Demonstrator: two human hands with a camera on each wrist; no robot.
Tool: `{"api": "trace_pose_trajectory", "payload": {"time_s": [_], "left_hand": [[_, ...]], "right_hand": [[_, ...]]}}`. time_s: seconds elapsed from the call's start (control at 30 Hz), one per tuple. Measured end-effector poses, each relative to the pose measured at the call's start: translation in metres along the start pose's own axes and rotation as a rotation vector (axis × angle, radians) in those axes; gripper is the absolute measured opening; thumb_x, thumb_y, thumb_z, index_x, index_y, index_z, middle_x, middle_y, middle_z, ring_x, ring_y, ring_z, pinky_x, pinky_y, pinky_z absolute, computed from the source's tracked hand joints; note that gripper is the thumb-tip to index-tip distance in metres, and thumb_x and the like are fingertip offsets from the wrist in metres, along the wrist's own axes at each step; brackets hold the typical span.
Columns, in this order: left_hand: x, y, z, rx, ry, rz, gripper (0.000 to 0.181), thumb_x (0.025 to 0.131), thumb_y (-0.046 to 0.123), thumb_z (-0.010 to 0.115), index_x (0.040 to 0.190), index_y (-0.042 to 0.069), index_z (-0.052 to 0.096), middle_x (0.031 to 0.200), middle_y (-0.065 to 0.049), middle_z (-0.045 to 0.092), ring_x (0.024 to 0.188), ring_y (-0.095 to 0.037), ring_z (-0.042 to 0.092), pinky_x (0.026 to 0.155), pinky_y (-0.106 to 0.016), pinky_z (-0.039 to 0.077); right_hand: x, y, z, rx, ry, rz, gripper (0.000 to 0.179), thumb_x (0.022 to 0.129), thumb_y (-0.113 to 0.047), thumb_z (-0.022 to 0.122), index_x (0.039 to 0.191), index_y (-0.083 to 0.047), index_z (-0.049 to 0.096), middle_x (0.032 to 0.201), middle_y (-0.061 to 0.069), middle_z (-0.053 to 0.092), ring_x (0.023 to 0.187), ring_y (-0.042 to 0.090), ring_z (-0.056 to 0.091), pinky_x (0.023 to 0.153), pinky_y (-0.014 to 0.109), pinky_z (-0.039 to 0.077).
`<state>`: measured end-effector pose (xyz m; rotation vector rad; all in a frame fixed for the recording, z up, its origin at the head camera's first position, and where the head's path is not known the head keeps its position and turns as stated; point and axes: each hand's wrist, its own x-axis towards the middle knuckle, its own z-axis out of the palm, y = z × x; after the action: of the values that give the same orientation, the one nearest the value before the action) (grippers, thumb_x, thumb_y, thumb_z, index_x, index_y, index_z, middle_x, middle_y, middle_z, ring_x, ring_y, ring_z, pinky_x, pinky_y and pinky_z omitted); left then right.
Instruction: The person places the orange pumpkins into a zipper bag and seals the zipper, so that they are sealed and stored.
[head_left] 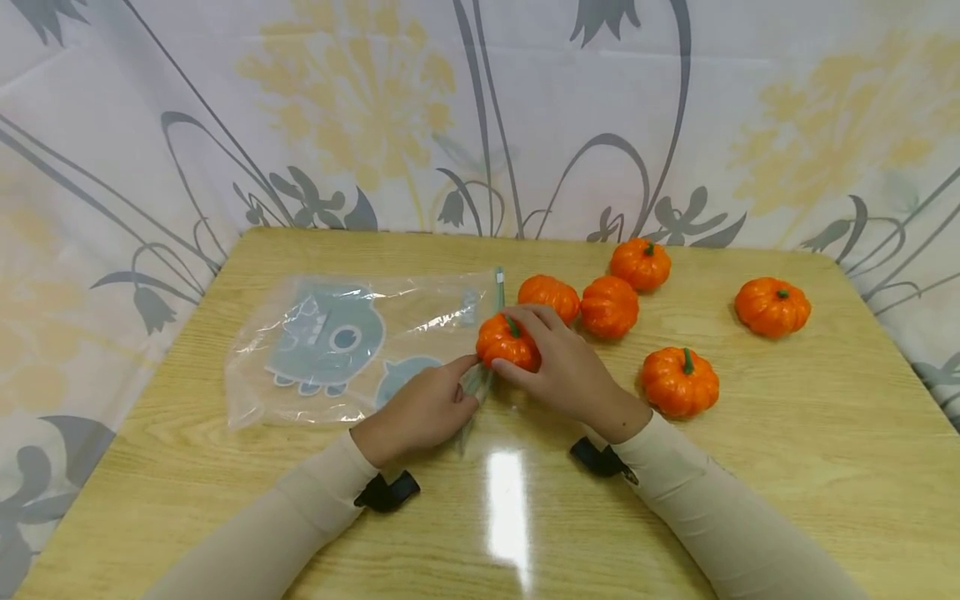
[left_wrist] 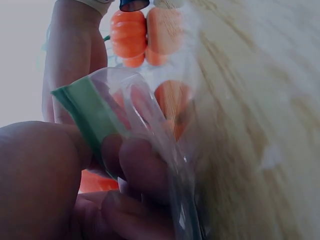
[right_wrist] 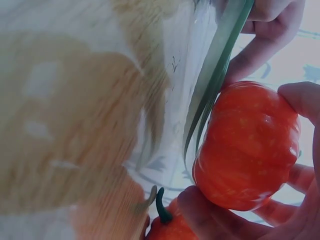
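Observation:
My right hand (head_left: 566, 367) grips a small orange pumpkin (head_left: 504, 343) with a green stem, thumb on the near side and fingers over the far side. The pumpkin is right at the green-edged mouth of a clear zip bag (head_left: 405, 304). In the right wrist view the pumpkin (right_wrist: 250, 145) sits against the bag's green strip (right_wrist: 220, 65). My left hand (head_left: 420, 412) pinches the bag's mouth at the near side, its index finger stretched toward the pumpkin. The left wrist view shows the green strip (left_wrist: 92, 110) by the curled fingers (left_wrist: 142, 167).
Two pumpkins, one on its side (head_left: 610, 308) and one behind my right hand (head_left: 550, 297), lie close together. Others stand at the back (head_left: 640, 264), at the near right (head_left: 680, 382) and at the far right (head_left: 772, 307). Patterned cloth (head_left: 420, 108) hangs behind the wooden table (head_left: 810, 467).

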<state>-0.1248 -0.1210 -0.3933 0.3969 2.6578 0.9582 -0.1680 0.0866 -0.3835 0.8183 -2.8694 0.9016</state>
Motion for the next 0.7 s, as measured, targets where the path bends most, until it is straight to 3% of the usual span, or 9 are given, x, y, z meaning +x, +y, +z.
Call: {"api": "trace_pose_trajectory", "payload": {"time_s": [0.3, 0.7], "left_hand": [[0.0010, -0.0022, 0.0011, -0.067, 0.009, -0.047, 0.057, 0.095, 0.015, 0.052, 0.151, 0.008, 0.043, 0.060, 0.005, 0.046, 0.048, -0.009, 0.041, 0.047, -0.025, 0.035], [0.0020, 0.0004, -0.0045, -0.144, 0.094, -0.064, 0.055, 0.095, 0.015, 0.048, 0.150, 0.011, 0.044, 0.054, 0.005, 0.044, 0.042, -0.009, 0.037, 0.043, -0.022, 0.032]], "right_hand": [[-0.0013, 0.0003, 0.0008, -0.010, 0.006, -0.016, 0.061, 0.092, -0.047, 0.068, 0.143, -0.022, 0.048, 0.143, 0.009, 0.047, 0.115, 0.037, 0.062, 0.098, 0.054, 0.051], [0.0013, 0.0000, -0.0029, -0.011, 0.013, -0.016, 0.062, 0.092, -0.046, 0.069, 0.144, -0.021, 0.048, 0.145, 0.010, 0.047, 0.117, 0.037, 0.061, 0.101, 0.055, 0.049]]}}
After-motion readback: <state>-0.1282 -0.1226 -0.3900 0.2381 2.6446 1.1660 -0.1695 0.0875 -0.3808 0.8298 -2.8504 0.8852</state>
